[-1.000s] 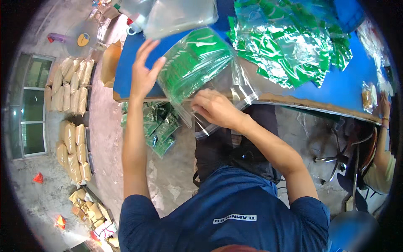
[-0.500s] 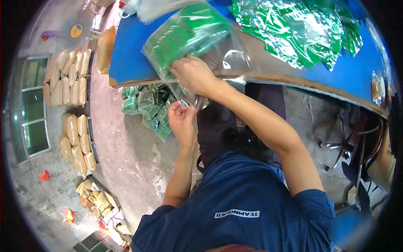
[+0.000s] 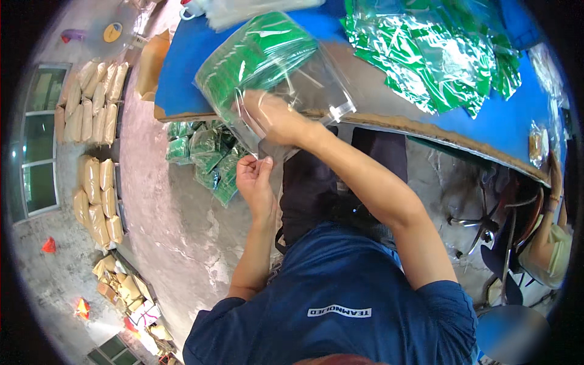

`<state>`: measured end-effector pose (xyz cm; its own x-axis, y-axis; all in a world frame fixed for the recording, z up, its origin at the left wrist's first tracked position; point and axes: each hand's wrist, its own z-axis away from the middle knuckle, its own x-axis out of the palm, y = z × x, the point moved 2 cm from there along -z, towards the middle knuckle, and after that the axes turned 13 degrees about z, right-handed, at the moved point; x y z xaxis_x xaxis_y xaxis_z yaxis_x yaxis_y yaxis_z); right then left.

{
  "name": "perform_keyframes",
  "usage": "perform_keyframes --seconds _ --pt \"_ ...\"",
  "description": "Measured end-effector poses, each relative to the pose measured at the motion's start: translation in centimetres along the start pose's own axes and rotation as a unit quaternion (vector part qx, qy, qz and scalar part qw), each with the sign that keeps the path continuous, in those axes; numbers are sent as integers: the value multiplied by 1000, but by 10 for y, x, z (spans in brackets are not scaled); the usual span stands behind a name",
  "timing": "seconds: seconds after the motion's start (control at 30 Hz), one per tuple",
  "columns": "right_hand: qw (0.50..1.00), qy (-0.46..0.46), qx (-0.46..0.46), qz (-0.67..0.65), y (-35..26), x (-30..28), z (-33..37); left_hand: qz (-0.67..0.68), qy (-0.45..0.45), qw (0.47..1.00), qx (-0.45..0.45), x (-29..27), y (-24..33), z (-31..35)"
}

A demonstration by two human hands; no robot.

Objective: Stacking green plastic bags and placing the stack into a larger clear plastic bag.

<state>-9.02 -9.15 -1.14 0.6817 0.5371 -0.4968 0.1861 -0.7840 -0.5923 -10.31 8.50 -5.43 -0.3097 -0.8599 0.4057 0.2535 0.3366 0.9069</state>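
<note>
A large clear plastic bag (image 3: 316, 85) lies tilted over the near edge of the blue-topped table, with a stack of green packets (image 3: 261, 48) in its far part. My left hand (image 3: 255, 185) is closed in a pinch on the bag's near edge, just off the table. My right hand (image 3: 274, 121) is at the bag's near part, beside the green stack. Clear film seems to overlap it, but whether it is inside the bag I cannot tell. Its fingers are smeared by motion.
Flat green shiny packets (image 3: 438, 61) are spread on the blue table (image 3: 179, 82) to the right. More clear bags (image 3: 255, 9) lie at the back. Filled green packets (image 3: 210, 155) are heaped on the floor below. At far right is another person's arm (image 3: 550, 213), near a wheeled chair base (image 3: 483, 225).
The bag and green stack have shifted slightly left, and the bag's clear part is spread wider. My right hand has moved toward me, from the stack's near edge. My left hand keeps its pinch.
</note>
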Motion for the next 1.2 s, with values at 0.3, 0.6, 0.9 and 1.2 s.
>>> perform_keyframes --seconds 0.3,0.6,0.9,1.2 --pt "982 -57 39 -178 -19 30 -10 37 22 999 -7 8 7 5" --pt "943 -322 21 -81 -29 -28 25 -6 41 999 14 -26 25 11" --pt "932 -361 -5 -35 -35 -17 34 -57 3 991 123 -22 75 -41" --pt "890 -363 162 -223 -26 -118 95 -363 -103 923 81 54 83 -199"
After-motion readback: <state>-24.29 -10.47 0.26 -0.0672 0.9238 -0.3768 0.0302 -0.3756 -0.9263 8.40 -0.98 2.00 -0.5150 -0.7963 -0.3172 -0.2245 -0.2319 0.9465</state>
